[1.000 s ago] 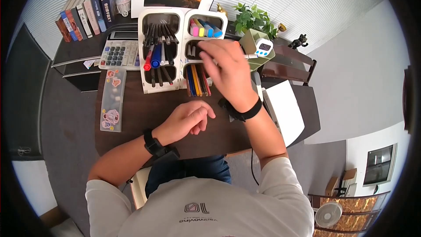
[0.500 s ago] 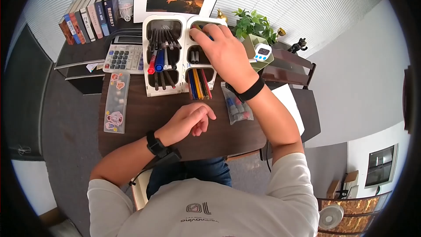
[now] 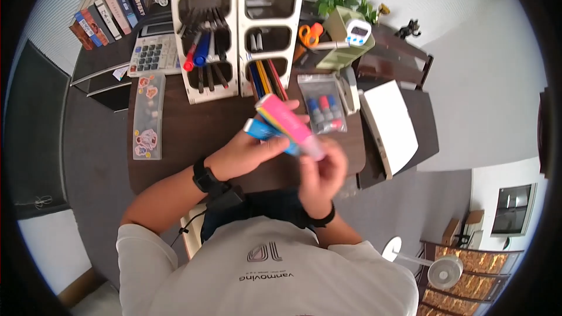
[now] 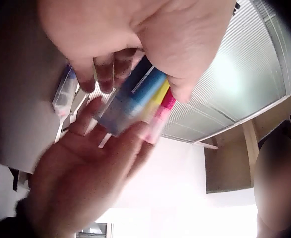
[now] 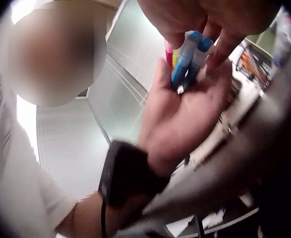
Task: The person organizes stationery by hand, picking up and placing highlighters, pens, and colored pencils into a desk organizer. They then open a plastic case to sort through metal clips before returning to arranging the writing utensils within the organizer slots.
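In front of the chest, both hands hold a bunch of highlighters. Uppermost in the head view are a pink highlighter (image 3: 284, 118) and a blue highlighter (image 3: 263, 131); a yellow highlighter (image 4: 162, 91) shows between colours in the left wrist view. My left hand (image 3: 240, 155) grips the bunch from the left, thumb across the blue one. From the right, my right hand (image 3: 323, 177) pinches the clear cap ends. Behind the hands stands a white pen organizer (image 3: 239, 41) with coloured pencils (image 3: 266, 79) low on its right side.
A zip bag of small bottles (image 3: 323, 105) lies right of the organizer. Beyond it are a green holder (image 3: 345, 52) with a timer, orange scissors (image 3: 310, 35) and a white box (image 3: 391, 129). On the left lie a stickered pencil case (image 3: 147, 117) and a calculator (image 3: 153, 55).
My right hand has reached into the organizer's upper right compartment, taken out the highlighters and drawn them back to my left hand, which has closed on them too.
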Demonstrator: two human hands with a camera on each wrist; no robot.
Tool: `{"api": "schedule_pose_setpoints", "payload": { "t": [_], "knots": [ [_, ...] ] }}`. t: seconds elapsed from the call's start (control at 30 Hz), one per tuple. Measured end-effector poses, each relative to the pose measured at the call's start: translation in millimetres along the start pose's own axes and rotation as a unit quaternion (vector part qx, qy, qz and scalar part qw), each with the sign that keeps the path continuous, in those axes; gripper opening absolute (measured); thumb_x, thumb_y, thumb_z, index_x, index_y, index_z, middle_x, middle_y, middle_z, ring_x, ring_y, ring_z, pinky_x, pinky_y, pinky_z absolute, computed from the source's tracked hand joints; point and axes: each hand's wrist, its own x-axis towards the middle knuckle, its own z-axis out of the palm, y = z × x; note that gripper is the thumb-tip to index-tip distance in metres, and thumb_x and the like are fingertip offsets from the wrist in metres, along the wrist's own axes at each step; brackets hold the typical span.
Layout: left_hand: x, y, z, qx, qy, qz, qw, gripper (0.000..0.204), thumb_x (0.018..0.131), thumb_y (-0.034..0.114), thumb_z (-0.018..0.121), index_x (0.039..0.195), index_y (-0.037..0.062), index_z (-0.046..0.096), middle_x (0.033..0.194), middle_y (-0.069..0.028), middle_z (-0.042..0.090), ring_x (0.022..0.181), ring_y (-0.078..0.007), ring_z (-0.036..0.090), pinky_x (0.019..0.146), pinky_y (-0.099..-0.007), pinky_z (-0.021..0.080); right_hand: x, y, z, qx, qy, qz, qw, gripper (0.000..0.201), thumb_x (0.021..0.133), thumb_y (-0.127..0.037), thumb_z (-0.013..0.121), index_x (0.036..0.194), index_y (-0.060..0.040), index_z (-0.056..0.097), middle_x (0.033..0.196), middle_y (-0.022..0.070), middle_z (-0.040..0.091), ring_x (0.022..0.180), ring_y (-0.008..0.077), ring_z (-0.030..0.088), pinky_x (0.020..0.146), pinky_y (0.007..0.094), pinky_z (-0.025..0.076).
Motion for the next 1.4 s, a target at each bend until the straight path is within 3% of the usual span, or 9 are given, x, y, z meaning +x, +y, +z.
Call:
{"api": "schedule_pose_setpoints", "payload": {
  "t": [0.07, 0.27, 0.5, 0.67, 0.83, 0.97, 1.03, 1.17, 1.4],
  "knots": [
    [0, -4, 4, -0.034, 0.038, -0.05, 0.997, 0.063, 0.105, 0.019, 0.064, 0.156, 0.0007, 0.032, 0.146, -0.0174, 0.057, 0.135, -0.0231, 0.056, 0.111, -0.0386, 0.046, -29, 3, 7, 0.052, -0.033, 0.067, 0.996, 0.043, 0.095, 0.009, 0.065, 0.135, -0.0011, 0.051, 0.135, 0.0206, 0.055, 0.118, 0.0253, 0.061, 0.096, 0.0341, 0.055],
    [-2, -3, 4, 0.1, 0.103, -0.042, 0.989, 0.048, 0.101, 0.008, 0.068, 0.143, -0.0005, 0.045, 0.126, -0.0169, 0.07, 0.115, -0.0195, 0.068, 0.098, -0.035, 0.056, -21, 4, -5, 0.053, -0.074, 0.162, 0.983, 0.046, 0.09, 0.005, 0.076, 0.13, 0.0004, 0.054, 0.133, 0.0158, 0.058, 0.115, 0.021, 0.065, 0.098, 0.0341, 0.056],
    [-2, -13, 4, 0.099, 0.107, -0.054, 0.988, 0.047, 0.099, 0.007, 0.07, 0.14, -0.0008, 0.048, 0.132, -0.0187, 0.067, 0.119, -0.0202, 0.066, 0.102, -0.0359, 0.054, -2, 14, -10, -0.042, -0.102, 0.155, 0.982, 0.037, 0.085, -0.008, 0.086, 0.109, -0.0037, 0.058, 0.1, 0.009, 0.068, 0.09, 0.0165, 0.071, 0.078, 0.0312, 0.059],
    [2, -16, 4, 0.022, 0.109, -0.104, 0.988, 0.041, 0.102, 0.012, 0.067, 0.137, -0.0022, 0.052, 0.138, -0.0163, 0.065, 0.122, -0.0211, 0.064, 0.105, -0.036, 0.052, 4, 17, -22, -0.021, -0.113, 0.232, 0.966, 0.034, 0.086, -0.006, 0.084, 0.107, -0.0046, 0.056, 0.101, 0.0072, 0.069, 0.087, 0.013, 0.07, 0.072, 0.0285, 0.058],
    [7, -14, 6, -0.046, 0.097, -0.117, 0.987, 0.029, 0.107, 0.019, 0.055, 0.131, 0.0035, 0.052, 0.137, -0.0188, 0.062, 0.128, -0.0299, 0.061, 0.112, -0.047, 0.047, 4, 19, -26, 0.193, -0.007, 0.295, 0.936, 0.035, 0.089, -0.005, 0.081, 0.112, -0.0036, 0.055, 0.102, 0.0047, 0.068, 0.09, 0.0109, 0.068, 0.078, 0.0266, 0.056],
    [6, -16, 6, -0.052, 0.142, -0.084, 0.985, 0.019, 0.105, 0.011, 0.06, 0.121, 0.0027, 0.055, 0.123, -0.0159, 0.067, 0.12, -0.0245, 0.066, 0.104, -0.041, 0.053, 0, 17, -32, 0.143, -0.006, 0.266, 0.953, 0.036, 0.088, -0.006, 0.082, 0.111, -0.0031, 0.055, 0.1, 0.0048, 0.068, 0.09, 0.0117, 0.067, 0.08, 0.0275, 0.055],
    [3, -15, 1, -0.034, 0.145, -0.078, 0.986, 0.019, 0.104, 0.011, 0.061, 0.121, 0.0031, 0.055, 0.119, -0.013, 0.067, 0.113, -0.0214, 0.066, 0.1, -0.0387, 0.054, 2, 12, -36, -0.07, -0.089, 0.16, 0.981, 0.038, 0.083, -0.006, 0.084, 0.109, -0.0045, 0.056, 0.095, 0.0068, 0.067, 0.086, 0.0167, 0.068, 0.076, 0.0307, 0.055],
    [0, -18, 3, 0.034, 0.192, -0.052, 0.979, 0.021, 0.102, 0.01, 0.063, 0.12, 0.0035, 0.055, 0.106, -0.0051, 0.065, 0.096, -0.0131, 0.065, 0.09, -0.0317, 0.055, 6, 9, -41, -0.14, -0.184, 0.053, 0.972, 0.036, 0.076, -0.005, 0.085, 0.1, -0.0074, 0.058, 0.087, 0.009, 0.064, 0.076, 0.0271, 0.066, 0.069, 0.0359, 0.054],
    [1, -23, 9, 0.18, 0.186, -0.008, 0.966, 0.024, 0.097, 0.002, 0.068, 0.119, 0.0033, 0.057, 0.106, -0.0045, 0.065, 0.093, -0.0115, 0.065, 0.087, -0.0285, 0.054, 4, 7, -31, -0.154, -0.133, 0.129, 0.971, 0.033, 0.078, -0.006, 0.083, 0.099, -0.0066, 0.057, 0.086, 0.0092, 0.064, 0.071, 0.0259, 0.065, 0.063, 0.0361, 0.053]
  ]
}}
